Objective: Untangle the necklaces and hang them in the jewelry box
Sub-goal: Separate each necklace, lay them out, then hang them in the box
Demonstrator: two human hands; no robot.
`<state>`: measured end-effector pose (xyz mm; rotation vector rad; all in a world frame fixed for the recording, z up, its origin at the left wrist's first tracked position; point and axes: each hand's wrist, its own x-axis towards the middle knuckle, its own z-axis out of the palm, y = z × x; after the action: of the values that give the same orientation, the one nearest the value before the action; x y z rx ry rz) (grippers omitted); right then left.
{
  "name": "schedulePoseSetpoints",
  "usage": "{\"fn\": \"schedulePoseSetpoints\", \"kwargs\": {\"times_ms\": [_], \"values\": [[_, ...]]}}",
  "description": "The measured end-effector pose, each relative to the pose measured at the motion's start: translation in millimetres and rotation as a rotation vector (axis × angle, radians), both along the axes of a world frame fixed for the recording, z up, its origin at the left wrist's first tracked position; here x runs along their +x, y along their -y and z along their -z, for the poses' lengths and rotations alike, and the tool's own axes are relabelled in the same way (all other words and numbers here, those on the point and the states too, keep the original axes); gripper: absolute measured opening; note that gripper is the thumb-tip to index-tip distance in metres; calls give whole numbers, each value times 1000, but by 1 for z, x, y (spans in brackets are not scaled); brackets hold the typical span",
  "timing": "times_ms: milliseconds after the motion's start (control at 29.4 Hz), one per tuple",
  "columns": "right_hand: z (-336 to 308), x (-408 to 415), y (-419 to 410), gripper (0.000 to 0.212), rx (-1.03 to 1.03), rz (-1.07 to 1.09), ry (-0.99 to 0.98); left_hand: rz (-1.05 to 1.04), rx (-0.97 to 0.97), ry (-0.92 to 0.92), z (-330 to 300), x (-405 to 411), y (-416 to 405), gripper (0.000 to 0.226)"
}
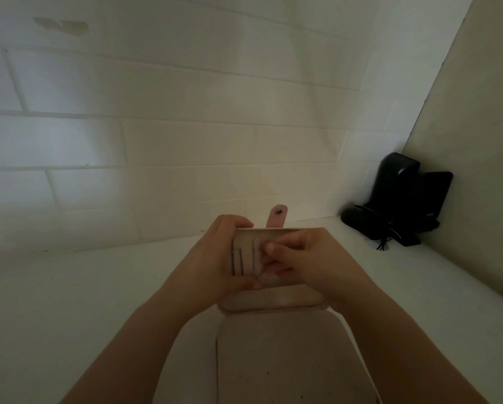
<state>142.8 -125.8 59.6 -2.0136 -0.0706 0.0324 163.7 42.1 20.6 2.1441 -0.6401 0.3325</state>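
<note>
While my left hand [215, 252] grips the jewelry box [276, 304] lid's left edge, I work at its hooks.
My right hand's [305, 258] fingertips pinch together there, seemingly hanging a necklace too fine to see; seating it comes next.

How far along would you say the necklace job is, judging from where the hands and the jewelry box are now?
Done: the jewelry box is open, its snap tab standing up. In hand: the left hand grips the raised lid's edge while the right hand pinches at something inside it, too dim to identify. Left: no necklace is clearly seen hanging, so hanging seems unfinished.
</note>
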Motion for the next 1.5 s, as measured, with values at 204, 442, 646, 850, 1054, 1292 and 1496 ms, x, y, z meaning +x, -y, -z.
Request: {"fn": "schedulePoseSetpoints", "kwargs": {"times_ms": [204,442,646,850,1054,1292,1496], "values": [[12,-9,1,10,43,24,-39,14,26,15,3,2,-1,80],[10,-9,-1,23,-506,-81,119,9,21,40,6,4,-2,76],[20,-7,9,26,-593,-46,159,27,22,-16,15,8,-5,89],[28,-8,22,27,-587,-65,198,29,97,-206,34,10,-5,96],[28,-31,46,27,-621,-73,132,21,239,-274,38,14,-9,81],[14,-101,73,17,-638,-23,260,-71,54,-100,2,-26,-6,33],[34,-195,83,19,-568,-125,224,97,29,-2,-12,-145,13,21]]}}
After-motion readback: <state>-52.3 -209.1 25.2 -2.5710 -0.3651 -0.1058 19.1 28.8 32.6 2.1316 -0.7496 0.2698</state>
